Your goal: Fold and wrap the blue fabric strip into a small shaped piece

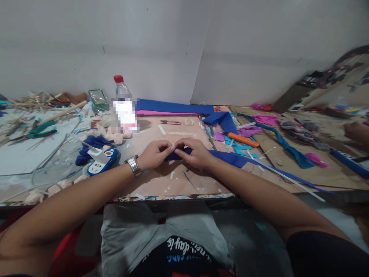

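Both hands meet over the middle of the table, pinching one end of a long blue fabric strip [227,157]. My left hand [155,154], with a metal watch at the wrist, has its thumb and index finger pressed on the strip's left end. Right beside it, my right hand [196,153] is closed on the same strip, thumb and fingertips together. The fabric runs from under my right hand to the right, narrowing towards the table's front edge. Alongside its far part lies a thin white strip [291,180]. The fingers hide some of the held end.
Behind the hands lie small pink-handled snips [170,122] and a tape roll [189,122]. An orange cutter [243,139] rests among scraps at right. A blue-white power strip [102,161], bottle [122,90] and green pliers [42,130] are at left. Another person's hand [357,132] shows far right.
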